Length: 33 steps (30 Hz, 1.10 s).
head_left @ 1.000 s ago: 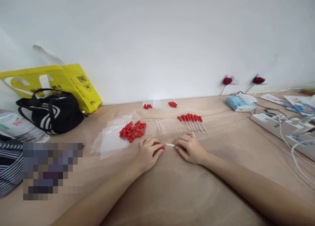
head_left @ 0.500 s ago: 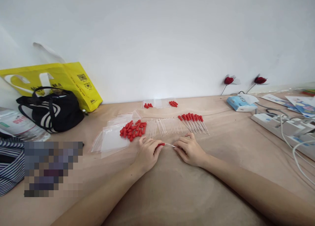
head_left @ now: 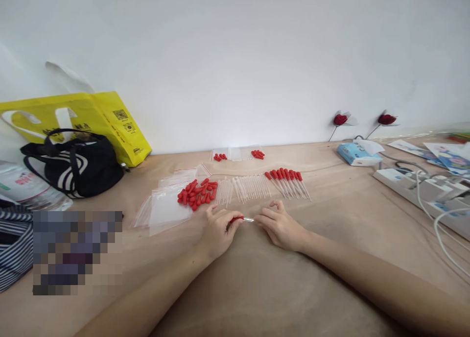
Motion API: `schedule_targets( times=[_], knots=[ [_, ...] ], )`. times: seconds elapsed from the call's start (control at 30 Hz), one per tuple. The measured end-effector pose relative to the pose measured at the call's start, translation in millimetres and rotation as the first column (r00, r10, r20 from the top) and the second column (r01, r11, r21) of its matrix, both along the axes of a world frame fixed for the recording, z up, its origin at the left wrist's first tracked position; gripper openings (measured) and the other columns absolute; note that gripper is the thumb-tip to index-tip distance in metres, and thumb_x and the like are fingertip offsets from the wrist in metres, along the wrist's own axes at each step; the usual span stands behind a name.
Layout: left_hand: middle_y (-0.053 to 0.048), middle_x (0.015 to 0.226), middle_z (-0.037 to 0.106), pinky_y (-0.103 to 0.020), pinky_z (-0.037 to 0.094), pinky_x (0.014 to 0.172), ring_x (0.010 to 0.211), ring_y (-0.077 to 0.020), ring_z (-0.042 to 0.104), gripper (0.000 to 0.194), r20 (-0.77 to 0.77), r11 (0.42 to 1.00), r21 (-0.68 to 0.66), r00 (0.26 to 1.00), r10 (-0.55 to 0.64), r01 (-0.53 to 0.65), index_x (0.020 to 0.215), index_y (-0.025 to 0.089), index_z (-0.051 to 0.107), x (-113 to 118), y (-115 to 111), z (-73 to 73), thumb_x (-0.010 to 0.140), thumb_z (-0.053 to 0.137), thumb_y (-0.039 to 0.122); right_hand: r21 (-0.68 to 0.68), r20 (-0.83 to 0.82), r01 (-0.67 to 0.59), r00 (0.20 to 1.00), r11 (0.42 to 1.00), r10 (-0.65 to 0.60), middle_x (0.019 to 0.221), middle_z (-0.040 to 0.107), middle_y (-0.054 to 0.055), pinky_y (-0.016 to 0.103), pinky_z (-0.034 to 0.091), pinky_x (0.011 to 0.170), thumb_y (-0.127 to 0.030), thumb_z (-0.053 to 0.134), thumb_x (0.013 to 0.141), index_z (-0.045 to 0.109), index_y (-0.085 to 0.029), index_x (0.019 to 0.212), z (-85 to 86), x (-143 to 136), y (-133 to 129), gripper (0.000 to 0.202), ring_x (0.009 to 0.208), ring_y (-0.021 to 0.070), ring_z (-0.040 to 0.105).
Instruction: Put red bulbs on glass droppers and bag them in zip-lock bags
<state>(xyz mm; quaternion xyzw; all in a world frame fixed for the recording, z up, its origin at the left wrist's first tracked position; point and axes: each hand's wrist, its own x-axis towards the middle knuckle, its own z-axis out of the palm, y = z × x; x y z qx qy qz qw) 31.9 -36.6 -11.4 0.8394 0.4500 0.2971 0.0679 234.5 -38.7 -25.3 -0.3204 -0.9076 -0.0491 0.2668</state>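
Between my thumb and fingers, my left hand (head_left: 220,229) pinches a red rubber bulb (head_left: 237,219). A clear dropper tube (head_left: 248,220) runs from the bulb toward the right. My right hand (head_left: 277,226) is closed on the tube's other end, which its fingers hide. Beyond my left hand lies a pile of loose red bulbs (head_left: 196,195), partly on clear zip bags (head_left: 167,212). A row of bare clear tubes (head_left: 251,188) is laid out past my hands. To its right, several droppers with red bulbs (head_left: 288,180) lie side by side.
At the wall lie small bags with red bulbs (head_left: 258,154). A black bag (head_left: 77,165) and a yellow bag (head_left: 110,126) stand on the left. On the right are a tissue pack (head_left: 358,154), a power strip (head_left: 407,185) with cables, and two red flowers (head_left: 340,119).
My right hand has shifted slightly left, closer to my left hand, and less of the tube shows between them. The left hand still grips the bulb.
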Motion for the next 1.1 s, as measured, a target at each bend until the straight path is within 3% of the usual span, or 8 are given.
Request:
schedule_targets(
  times=[0.3,0.73,0.93,1.1],
  knots=[
    [0.003,0.071,0.066,-0.04,0.02,0.095,0.067,-0.0123,0.059,0.015,-0.064,0.99,0.065,0.99,-0.122,0.126,0.077,0.021,0.057,1.5,-3.9,3.7,0.084,0.043,0.024,0.05,-0.038,-0.015,0.999,0.999,0.017,0.073,0.054,0.003,0.032,0.023,0.075,-0.006,0.033,0.079,0.057,-0.014,0.086,-0.9,0.9,4.5,0.026,0.066,0.0119,0.045],
    [0.004,0.068,0.064,-0.041,0.019,0.094,0.065,-0.0123,0.057,0.015,-0.106,0.982,0.083,0.981,-0.161,0.17,0.076,0.02,0.056,1.4,-2.6,1.6,0.084,0.045,0.024,0.044,-0.011,-0.043,0.999,0.998,0.044,0.069,0.052,0.002,0.031,0.023,0.075,-0.009,0.032,0.083,0.058,-0.014,0.081,-0.8,-3.0,6.8,0.026,0.061,0.011,0.042],
    [0.005,0.066,0.064,-0.042,0.013,0.097,0.066,-0.0114,0.057,0.013,-0.07,0.983,0.08,0.985,-0.157,0.162,0.072,0.02,0.057,-2.0,3.1,5.5,0.081,0.05,0.026,0.082,0.038,0.0,0.999,0.997,-0.003,0.072,0.057,0.003,0.033,0.021,0.077,-0.022,0.04,0.086,0.06,-0.017,0.084,6.9,-0.3,8.7,0.021,0.07,0.0134,0.043],
    [0.005,0.067,0.065,-0.044,0.012,0.097,0.074,-0.0141,0.058,0.013,-0.108,0.984,0.055,0.981,-0.162,0.168,0.074,0.023,0.059,-6.4,7.9,7.8,0.081,0.052,0.032,0.077,0.102,0.01,0.995,0.997,-0.018,0.069,0.057,0.003,0.033,0.021,0.072,-0.022,0.043,0.084,0.061,-0.018,0.081,13.4,0.3,8.8,0.019,0.072,0.0149,0.044]
  ],
)
